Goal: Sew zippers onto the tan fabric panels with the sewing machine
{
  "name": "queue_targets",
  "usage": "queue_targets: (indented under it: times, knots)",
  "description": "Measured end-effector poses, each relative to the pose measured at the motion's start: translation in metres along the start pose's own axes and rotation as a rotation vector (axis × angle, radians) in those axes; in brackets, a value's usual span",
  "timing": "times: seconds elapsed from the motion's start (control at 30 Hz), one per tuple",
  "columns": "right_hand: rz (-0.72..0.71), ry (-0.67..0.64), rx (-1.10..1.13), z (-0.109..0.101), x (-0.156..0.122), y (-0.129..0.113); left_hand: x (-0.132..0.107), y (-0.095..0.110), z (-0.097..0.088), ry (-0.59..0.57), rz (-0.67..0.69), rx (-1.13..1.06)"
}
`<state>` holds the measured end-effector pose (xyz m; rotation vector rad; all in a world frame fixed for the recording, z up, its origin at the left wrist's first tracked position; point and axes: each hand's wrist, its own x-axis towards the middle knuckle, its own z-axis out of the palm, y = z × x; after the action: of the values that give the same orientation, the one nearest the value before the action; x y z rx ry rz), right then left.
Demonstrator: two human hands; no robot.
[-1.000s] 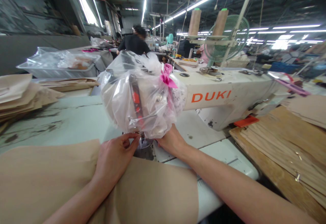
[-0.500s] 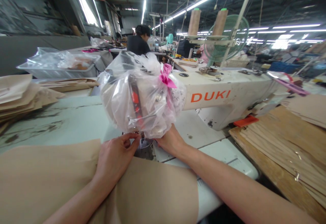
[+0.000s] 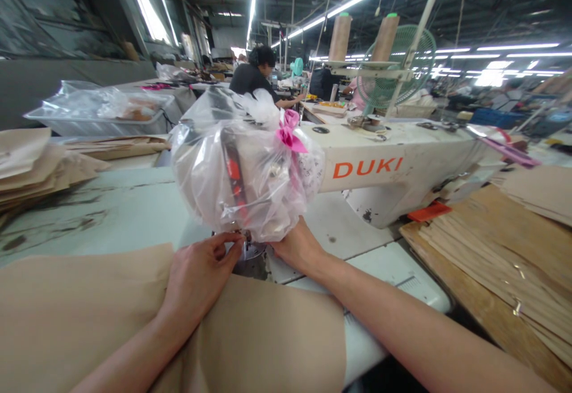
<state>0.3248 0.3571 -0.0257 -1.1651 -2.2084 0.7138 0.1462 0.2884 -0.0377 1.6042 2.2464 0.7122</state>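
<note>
A white DUKI sewing machine (image 3: 393, 170) stands on the table, its head wrapped in a clear plastic bag (image 3: 241, 167) tied with a pink ribbon (image 3: 288, 134). My left hand (image 3: 199, 277) rests on a large beige fabric sheet (image 3: 250, 339), thumb and forefinger pinched together close to the needle area (image 3: 246, 244). My right hand (image 3: 297, 247) reaches under the bagged head from the right; its fingers are hidden behind the plastic.
Stacks of beige pieces lie at the left (image 3: 40, 167) and on a wooden board at the right (image 3: 491, 250). A plastic-covered tray (image 3: 102, 113) sits behind. Thread cones (image 3: 340, 39) and a green fan (image 3: 397, 65) stand beyond the machine. A person in black (image 3: 257, 77) works farther back.
My hands stay almost still at the needle. The view has shifted slightly, and the person in black at the back has moved a little to the right.
</note>
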Motion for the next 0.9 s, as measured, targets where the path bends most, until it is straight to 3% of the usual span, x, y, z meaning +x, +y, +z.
queue_targets:
  times: [0.3,0.6,0.9]
  knots:
    - [-0.025,0.028,-0.023,0.002,0.002,0.002,0.000,0.004,0.000,0.019,-0.005,0.023]
    - [-0.112,0.048,0.091,0.011,0.003,0.005,-0.001,0.004,0.000,0.019,0.023,0.041]
    - [-0.159,0.031,-0.027,0.021,0.009,0.010,0.001,0.001,0.003,0.011,0.015,-0.027]
